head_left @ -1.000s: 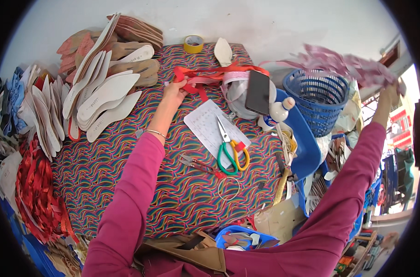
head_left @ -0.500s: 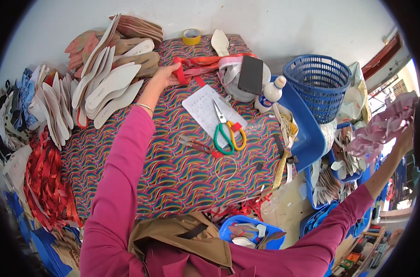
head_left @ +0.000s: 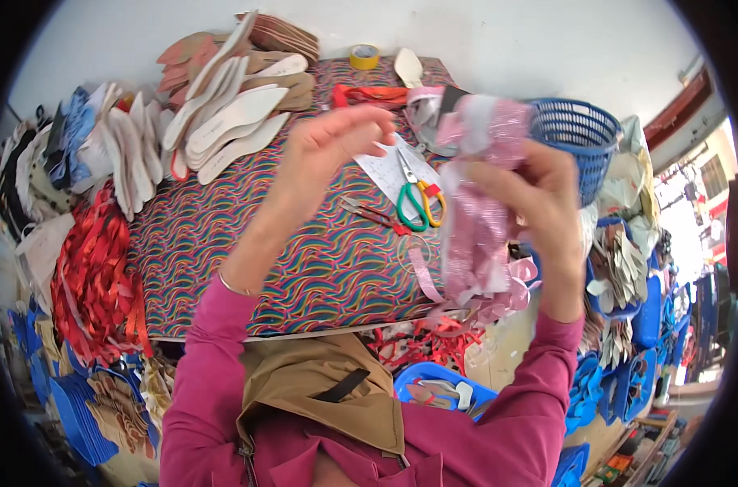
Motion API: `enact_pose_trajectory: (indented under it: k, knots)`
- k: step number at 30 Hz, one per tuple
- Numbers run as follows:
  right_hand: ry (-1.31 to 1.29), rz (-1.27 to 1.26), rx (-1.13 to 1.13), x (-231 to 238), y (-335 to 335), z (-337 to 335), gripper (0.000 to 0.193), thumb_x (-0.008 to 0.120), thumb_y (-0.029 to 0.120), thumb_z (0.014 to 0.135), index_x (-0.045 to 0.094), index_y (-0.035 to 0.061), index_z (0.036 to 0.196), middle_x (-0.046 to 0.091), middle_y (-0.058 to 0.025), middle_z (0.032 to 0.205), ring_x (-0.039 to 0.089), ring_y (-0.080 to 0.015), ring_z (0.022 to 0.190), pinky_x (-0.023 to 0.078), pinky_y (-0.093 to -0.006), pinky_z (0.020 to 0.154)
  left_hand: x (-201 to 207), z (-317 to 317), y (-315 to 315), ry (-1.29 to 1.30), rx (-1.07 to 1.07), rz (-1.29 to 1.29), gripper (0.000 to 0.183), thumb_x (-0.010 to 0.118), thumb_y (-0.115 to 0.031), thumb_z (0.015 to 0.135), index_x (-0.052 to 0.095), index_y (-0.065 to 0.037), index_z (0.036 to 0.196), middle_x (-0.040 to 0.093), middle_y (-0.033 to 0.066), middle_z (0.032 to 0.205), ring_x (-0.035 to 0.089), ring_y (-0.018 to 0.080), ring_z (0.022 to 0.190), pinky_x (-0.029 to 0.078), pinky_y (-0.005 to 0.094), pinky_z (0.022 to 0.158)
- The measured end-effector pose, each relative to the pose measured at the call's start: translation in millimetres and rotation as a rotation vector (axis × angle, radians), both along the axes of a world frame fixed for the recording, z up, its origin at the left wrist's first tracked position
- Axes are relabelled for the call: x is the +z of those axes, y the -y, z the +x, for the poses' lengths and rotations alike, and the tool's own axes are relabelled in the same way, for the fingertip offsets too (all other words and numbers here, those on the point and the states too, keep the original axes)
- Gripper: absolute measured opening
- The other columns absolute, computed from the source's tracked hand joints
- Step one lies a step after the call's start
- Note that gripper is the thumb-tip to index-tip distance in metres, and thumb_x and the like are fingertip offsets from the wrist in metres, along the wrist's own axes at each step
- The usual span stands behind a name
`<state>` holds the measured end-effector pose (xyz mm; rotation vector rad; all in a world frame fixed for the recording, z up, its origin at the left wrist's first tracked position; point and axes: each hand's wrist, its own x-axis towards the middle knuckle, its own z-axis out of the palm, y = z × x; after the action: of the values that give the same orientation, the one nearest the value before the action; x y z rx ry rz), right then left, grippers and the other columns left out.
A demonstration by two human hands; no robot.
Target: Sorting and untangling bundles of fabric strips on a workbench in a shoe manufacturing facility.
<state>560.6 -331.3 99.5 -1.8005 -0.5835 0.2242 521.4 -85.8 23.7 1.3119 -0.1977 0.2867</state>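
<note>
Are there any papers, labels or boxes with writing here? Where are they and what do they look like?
Paper sheet: white, rectangular, with small writing, lying tilted on the colourful table, partly under the scissors.
No boxes, labels, signs or screens that I can make out.

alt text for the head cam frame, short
A person in magenta sleeves lifts a bunch of glittery pink straps in the right hand, the left hand raised beside it, over a table with a wavy multicoloured cover. On it lie green-and-yellow scissors, pale insoles and a blue basket.
</note>
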Motion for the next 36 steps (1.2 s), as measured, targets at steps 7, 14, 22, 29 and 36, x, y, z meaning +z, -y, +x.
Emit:
enact_pose_trajectory:
  k: [7, 14, 22, 29, 36]
  knots:
    - [-0.207, 0.471, 0.248, -53, -77, -44, 0.015, 0.069, 0.000, 0.082, 0.070, -0.0009, 0.097, 0.069, -0.0080, 0.083, 0.054, -0.0054, 0.058, 0.037, -0.0156, 0.049, -4, -82, 26, 0.023, 0.048, -0.001, 0.058, 0.058, -0.004, 0.088, 0.043, -0.003, 0.144, 0.063, 0.0101, 0.122, 0.060, 0.0170, 0.108, 0.047, 0.0277, 0.093]
    - [-0.162, 0.515, 0.416, -61, -94, -87, 0.012, 0.067, -0.004, 0.083, 0.068, -0.0018, 0.095, 0.068, -0.0096, 0.092, 0.060, -0.0108, 0.071, 0.045, -0.0193, 0.062, -27, -144, 0, -0.059, 0.026, -0.383, 0.068, 0.057, 0.002, 0.081, 0.040, -0.005, 0.147, 0.061, 0.0120, 0.125, 0.060, 0.0178, 0.106, 0.048, 0.0293, 0.090]
    - [0.585, 0.268, 0.496, -35, -102, -152, 0.016, 0.066, -0.007, 0.081, 0.071, -0.0031, 0.096, 0.069, -0.0072, 0.093, 0.060, -0.0151, 0.082, 0.046, -0.0244, 0.072, 0, -221, -25, 0.055, -0.145, -0.680, 0.074, 0.051, 0.011, 0.072, 0.043, -0.005, 0.144, 0.064, 0.0113, 0.116, 0.063, 0.0169, 0.090, 0.050, 0.0252, 0.080]
    - [1.115, 0.324, 0.494, -51, -142, -166, 0.019, 0.068, -0.006, 0.077, 0.071, -0.0011, 0.095, 0.065, -0.0067, 0.097, 0.057, -0.0176, 0.079, 0.045, -0.0264, 0.068, -18, -255, -19, -0.054, 0.111, -0.546, 0.059, 0.056, 0.007, 0.076, 0.049, -0.006, 0.132, 0.064, 0.0125, 0.107, 0.065, 0.0198, 0.087, 0.051, 0.0290, 0.079]
    - [0.875, 0.343, 0.623, -68, -156, -163, 0.017, 0.067, -0.006, 0.076, 0.065, 0.0011, 0.091, 0.062, -0.0049, 0.091, 0.054, -0.0162, 0.074, 0.043, -0.0256, 0.065, -22, -253, -23, -0.081, 0.226, -0.242, 0.049, 0.059, 0.005, 0.075, 0.055, -0.003, 0.124, 0.065, 0.0097, 0.098, 0.063, 0.0149, 0.077, 0.048, 0.0239, 0.067]
